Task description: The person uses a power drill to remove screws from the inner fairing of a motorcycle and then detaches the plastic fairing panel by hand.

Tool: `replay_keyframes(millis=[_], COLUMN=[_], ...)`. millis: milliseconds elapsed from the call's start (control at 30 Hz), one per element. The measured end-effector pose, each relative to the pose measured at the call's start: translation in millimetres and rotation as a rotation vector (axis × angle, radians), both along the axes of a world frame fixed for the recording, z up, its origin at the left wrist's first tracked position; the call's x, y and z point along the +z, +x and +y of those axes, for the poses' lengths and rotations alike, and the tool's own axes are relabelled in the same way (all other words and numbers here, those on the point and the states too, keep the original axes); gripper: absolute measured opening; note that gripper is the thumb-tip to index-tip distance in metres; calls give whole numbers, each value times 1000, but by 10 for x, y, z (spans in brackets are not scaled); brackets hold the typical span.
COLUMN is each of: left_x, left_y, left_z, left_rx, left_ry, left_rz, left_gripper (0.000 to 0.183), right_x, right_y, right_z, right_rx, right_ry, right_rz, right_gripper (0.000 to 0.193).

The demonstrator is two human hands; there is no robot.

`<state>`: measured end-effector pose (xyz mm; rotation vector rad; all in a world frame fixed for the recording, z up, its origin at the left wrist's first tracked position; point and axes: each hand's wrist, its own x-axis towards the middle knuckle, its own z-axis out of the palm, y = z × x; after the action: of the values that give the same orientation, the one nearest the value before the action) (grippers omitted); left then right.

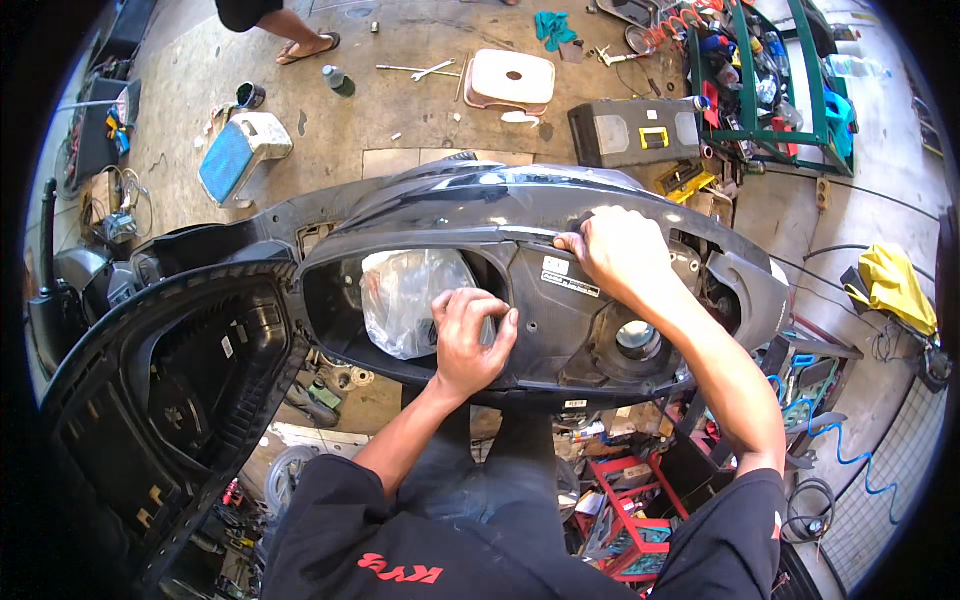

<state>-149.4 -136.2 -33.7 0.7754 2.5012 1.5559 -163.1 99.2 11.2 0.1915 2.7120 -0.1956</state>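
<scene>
The black scooter body (450, 214) is in the middle of the scene, lying from left to right before the person. In its left part there is an open compartment (332, 335), and inside it is a clear plastic bag (400, 300). The left hand (472, 342) is above the right side of this bag; its fingers are curled, and I cannot tell if they grip something. The right hand (622, 258) is on the far edge of the body, its fingers bent downward there; whether they are clamped on the edge, I cannot tell. Nearer than this hand is a round opening (637, 340). The seat (205, 375) stands opened at the left. On the far floor (400, 115) there are a blue-topped stool (235, 160), a pale stool (510, 78) and a grey toolbox (600, 135). At the far right stands a green rack (748, 135), and at the near right a red rack (652, 545).
</scene>
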Motion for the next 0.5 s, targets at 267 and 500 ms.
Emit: replay_keyframes(millis=[267,500], left_x=[-147,-952], left_y=[225,763], left_z=[-566,-2390], left_rx=[69,818], left_ry=[-111,-115], left_rz=[-126,-431], left_gripper=[16,24], right_x=[35,392], right_y=[170,1242], right_z=[27,-91], right_rx=[-133,-353], right_ry=[38,-44], right_rz=[105,720], right_gripper=[38,23])
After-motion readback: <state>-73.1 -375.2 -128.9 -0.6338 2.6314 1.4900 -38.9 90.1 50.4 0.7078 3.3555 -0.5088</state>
